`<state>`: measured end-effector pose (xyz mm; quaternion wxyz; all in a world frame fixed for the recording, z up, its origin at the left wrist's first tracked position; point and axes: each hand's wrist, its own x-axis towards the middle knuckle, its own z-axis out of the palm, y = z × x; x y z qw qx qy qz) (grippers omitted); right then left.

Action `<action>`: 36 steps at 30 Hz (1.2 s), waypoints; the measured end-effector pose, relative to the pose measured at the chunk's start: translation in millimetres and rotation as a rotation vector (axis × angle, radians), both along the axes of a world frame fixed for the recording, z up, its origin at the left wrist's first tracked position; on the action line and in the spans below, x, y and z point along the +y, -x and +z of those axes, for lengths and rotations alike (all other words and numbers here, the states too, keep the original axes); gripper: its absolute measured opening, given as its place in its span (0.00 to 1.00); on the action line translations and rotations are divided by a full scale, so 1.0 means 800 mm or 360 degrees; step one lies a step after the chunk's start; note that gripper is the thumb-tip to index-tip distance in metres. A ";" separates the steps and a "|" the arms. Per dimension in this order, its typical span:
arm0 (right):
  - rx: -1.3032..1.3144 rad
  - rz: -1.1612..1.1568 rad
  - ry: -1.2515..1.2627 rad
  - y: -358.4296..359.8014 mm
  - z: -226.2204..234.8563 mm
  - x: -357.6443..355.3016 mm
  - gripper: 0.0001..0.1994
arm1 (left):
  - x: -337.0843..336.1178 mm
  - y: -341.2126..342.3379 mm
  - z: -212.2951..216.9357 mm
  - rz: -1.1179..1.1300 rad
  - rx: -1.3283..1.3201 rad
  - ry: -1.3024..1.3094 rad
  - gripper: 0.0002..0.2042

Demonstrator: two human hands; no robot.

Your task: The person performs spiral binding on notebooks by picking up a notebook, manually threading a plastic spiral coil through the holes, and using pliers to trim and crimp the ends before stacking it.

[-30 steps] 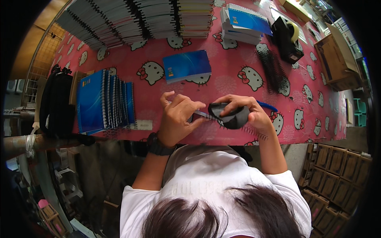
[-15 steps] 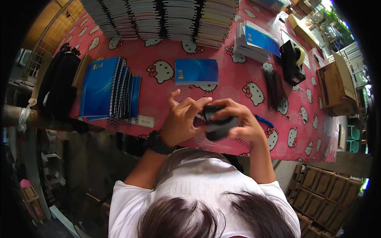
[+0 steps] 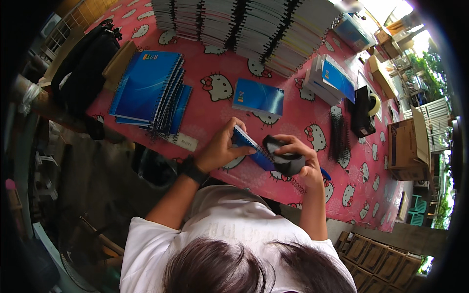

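Head view, looking down. Left hand [image 3: 222,149] gripped the near edge of a blue notebook [image 3: 251,146], fingers curled over its cover, thumb toward the right hand. Right hand [image 3: 298,163] was closed around a dark tool [image 3: 282,157] pressed against the notebook's spiral side; a bit of wire coil [image 3: 293,184] showed just below that hand. Notebook sat tilted between both hands, above the desk [image 3: 303,117] edge nearest the person. Whether it touched the desk, could not tell.

Beyond the left hand, flat on the pink patterned cloth, lay a second blue notebook [image 3: 258,96]. Farther to the left, a fanned pile of blue spiral notebooks [image 3: 146,88]. Well beyond both hands, tall stacks [image 3: 254,24] of bound books stood along the far side. Beyond the right hand lay loose black coils [image 3: 338,136], then a black tape dispenser [image 3: 364,110] and a small pile of notebooks [image 3: 330,78]. Black watch [image 3: 194,170] on left wrist.
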<state>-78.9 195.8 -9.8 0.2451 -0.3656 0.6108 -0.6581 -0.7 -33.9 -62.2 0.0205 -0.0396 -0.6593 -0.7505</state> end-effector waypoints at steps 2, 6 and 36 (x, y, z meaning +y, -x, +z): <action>0.0078 -0.0145 -0.0351 0.003 -0.008 -0.005 0.34 | -0.005 0.003 -0.006 -0.0017 0.0077 0.0002 0.22; 0.0113 -0.0220 -0.0368 0.008 -0.012 -0.008 0.30 | 0.000 0.001 -0.008 -0.0025 0.0136 0.0034 0.22; 0.1329 -0.1067 -0.0899 0.007 0.031 0.011 0.25 | 0.018 0.015 0.027 0.0086 0.0331 0.0413 0.16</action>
